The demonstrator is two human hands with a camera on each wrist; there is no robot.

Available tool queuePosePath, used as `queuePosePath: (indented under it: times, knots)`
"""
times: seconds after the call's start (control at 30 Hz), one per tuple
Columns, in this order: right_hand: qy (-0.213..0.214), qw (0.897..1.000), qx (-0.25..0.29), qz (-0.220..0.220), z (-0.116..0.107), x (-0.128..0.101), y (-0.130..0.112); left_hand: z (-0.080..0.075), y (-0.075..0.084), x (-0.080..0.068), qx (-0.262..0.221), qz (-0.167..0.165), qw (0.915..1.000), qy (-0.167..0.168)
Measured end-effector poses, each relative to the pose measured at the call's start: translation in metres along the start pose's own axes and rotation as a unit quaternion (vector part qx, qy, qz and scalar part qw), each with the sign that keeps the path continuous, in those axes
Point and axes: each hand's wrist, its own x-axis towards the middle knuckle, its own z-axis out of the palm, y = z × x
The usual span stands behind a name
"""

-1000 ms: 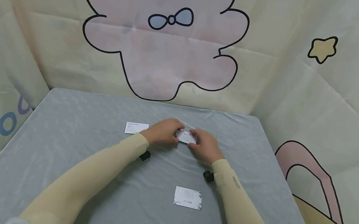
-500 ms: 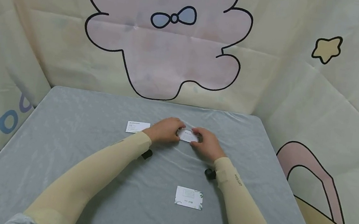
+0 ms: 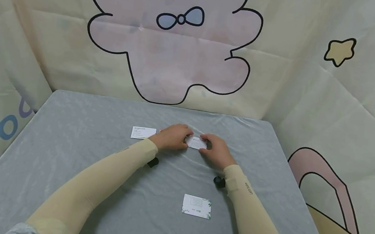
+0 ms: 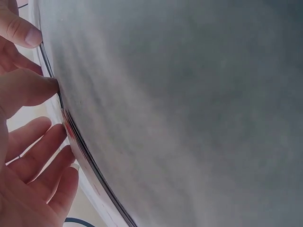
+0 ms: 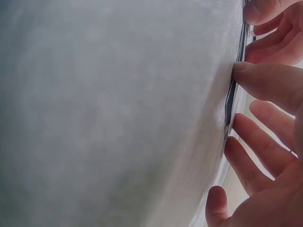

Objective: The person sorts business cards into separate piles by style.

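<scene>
Head view: near to far, everything sits on the grey table (image 3: pixel 58 163) in front of a cartoon backdrop (image 3: pixel 168 50).
Near card: a leaf-printed card (image 3: pixel 197 206) lies flat and face up between the forearms, touched by nobody.
Sleeves: both arms come in under beige sleeves (image 3: pixel 91 187), converging on one spot past the middle of the table.
Middle card: a white card (image 3: pixel 196 142) sits between the two hands, low over the cloth.
Left hand: the left hand (image 3: pixel 171 136) pinches the card's left end, fingers curled over it.
Right hand: the right hand (image 3: pixel 216 151) pinches the right end; a grip at both ends likely keeps the thin card steady and square.
Left wrist view: the thumb and one fingertip (image 4: pixel 33 35) meet the card's thin edge (image 4: pixel 71 127), other fingers loose.
Right wrist view: a fingertip (image 5: pixel 241 67) presses that edge (image 5: pixel 232 99), the rest spread.
Far card: a third card (image 3: pixel 143 133) lies flat just left of the left hand, apart from it.
</scene>
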Motion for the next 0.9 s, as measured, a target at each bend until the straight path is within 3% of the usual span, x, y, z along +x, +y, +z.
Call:
queuePosePath:
  times: [0.23, 0.4, 0.57, 0.7, 0.9]
  knots:
    - [-0.007, 1.0, -0.011, 0.01, 0.002, -0.001, -0.002, -0.001, 0.001, -0.006, 0.011, -0.013, 0.9998, 0.003]
    - [-0.01, 1.0, -0.027, -0.008, -0.005, -0.012, -0.011, -0.001, 0.006, -0.019, 0.027, 0.0, 0.9992, 0.03]
    - [0.009, 0.997, -0.052, -0.054, -0.017, -0.048, -0.017, 0.003, 0.025, -0.05, -0.005, 0.024, 0.9991, 0.033]
    - [0.006, 0.994, -0.067, -0.086, -0.023, -0.088, -0.027, 0.009, 0.048, -0.083, -0.027, 0.043, 0.9985, 0.019]
    - [-0.003, 0.987, -0.111, -0.118, -0.018, -0.147, -0.041, 0.025, 0.083, -0.126, 0.028, 0.101, 0.9945, 0.004]
